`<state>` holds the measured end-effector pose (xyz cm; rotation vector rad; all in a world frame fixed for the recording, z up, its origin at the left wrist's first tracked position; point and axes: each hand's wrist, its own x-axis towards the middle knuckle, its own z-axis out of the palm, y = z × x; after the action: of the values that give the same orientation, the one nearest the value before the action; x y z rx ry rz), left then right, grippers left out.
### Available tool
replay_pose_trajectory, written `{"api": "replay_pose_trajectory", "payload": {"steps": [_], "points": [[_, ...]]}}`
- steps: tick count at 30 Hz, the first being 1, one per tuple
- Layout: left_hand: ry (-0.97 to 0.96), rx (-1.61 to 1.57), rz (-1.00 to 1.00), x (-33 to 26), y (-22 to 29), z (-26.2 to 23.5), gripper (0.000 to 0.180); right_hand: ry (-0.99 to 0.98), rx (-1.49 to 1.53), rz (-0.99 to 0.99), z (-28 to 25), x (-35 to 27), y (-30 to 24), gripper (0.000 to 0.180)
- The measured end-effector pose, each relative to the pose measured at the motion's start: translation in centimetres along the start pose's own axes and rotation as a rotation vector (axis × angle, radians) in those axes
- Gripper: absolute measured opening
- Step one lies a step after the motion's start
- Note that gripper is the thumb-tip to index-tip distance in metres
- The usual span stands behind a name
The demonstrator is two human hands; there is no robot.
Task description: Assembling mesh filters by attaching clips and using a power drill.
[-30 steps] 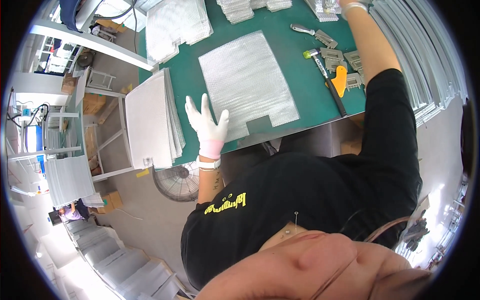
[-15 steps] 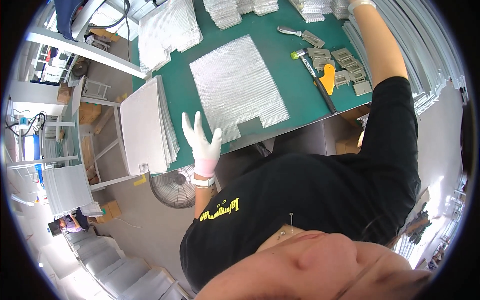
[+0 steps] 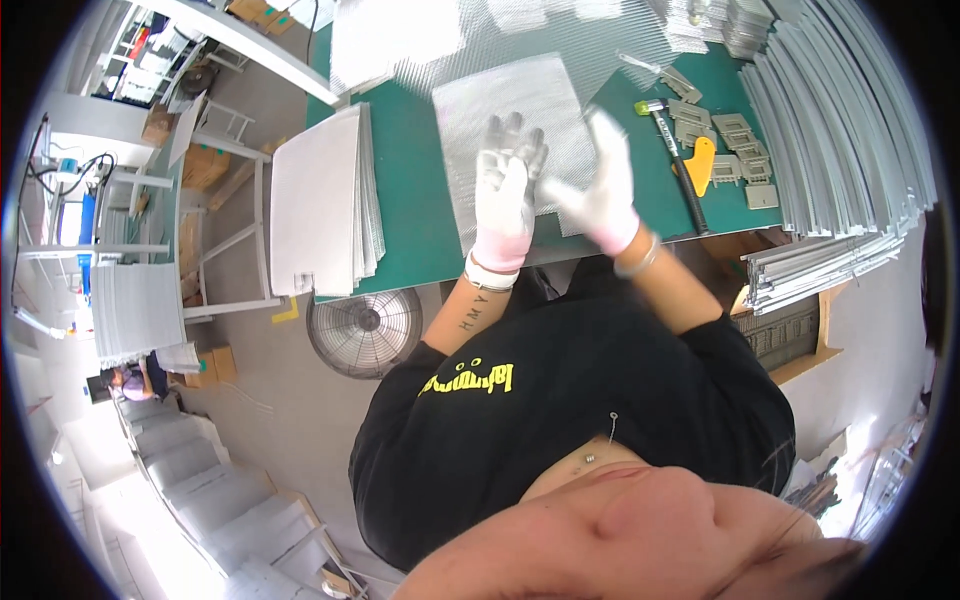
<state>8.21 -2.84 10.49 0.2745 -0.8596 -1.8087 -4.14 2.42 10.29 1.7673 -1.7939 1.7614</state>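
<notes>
Mesh sheet (image 3: 520, 110), silvery and roughly rectangular, lies flat on the green table (image 3: 410, 190), its long axis running from the near edge away from the person, near end just under both gloved hands. The left hand (image 3: 505, 185) is raised above it, fingers spread and released, grasping nothing. The right hand (image 3: 600, 185) hovers beside it, fingers loose, thumb out, likewise empty. Farther right lie a mallet (image 3: 675, 150) and small metal brackets (image 3: 735, 140).
</notes>
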Motion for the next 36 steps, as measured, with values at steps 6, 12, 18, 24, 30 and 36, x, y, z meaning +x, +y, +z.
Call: {"api": "replay_pose_trajectory", "payload": {"steps": [6, 12, 18, 24, 30, 36], "points": [[0.196, 0.536, 0.125, -1.8, 3.6, -6.8, 0.053, -0.127, -0.492, -0.089, -4.4, 0.4, -1.3, 0.081], [0.264, 0.849, 0.062, -3.4, 4.9, -8.3, 0.074, -0.460, -0.159, 0.462, -5.6, 0.5, 0.5, 0.072], [0.073, 1.795, 0.089, -2.1, 4.1, -9.7, 0.081, -0.470, -0.224, 0.510, -4.1, -1.4, 2.0, 0.061], [0.019, 1.930, -0.075, -1.5, 3.1, -11.0, 0.079, -0.420, -0.243, 0.385, -2.6, -3.9, 4.6, 0.058], [0.006, 1.980, -0.064, -1.8, 2.5, -11.7, 0.078, -0.462, -0.365, 0.353, -2.0, -5.2, 5.7, 0.051], [-0.002, 1.980, -0.048, -1.8, 2.6, -11.5, 0.076, -0.515, -0.351, 0.343, -2.2, -5.1, 6.2, 0.050]]}}
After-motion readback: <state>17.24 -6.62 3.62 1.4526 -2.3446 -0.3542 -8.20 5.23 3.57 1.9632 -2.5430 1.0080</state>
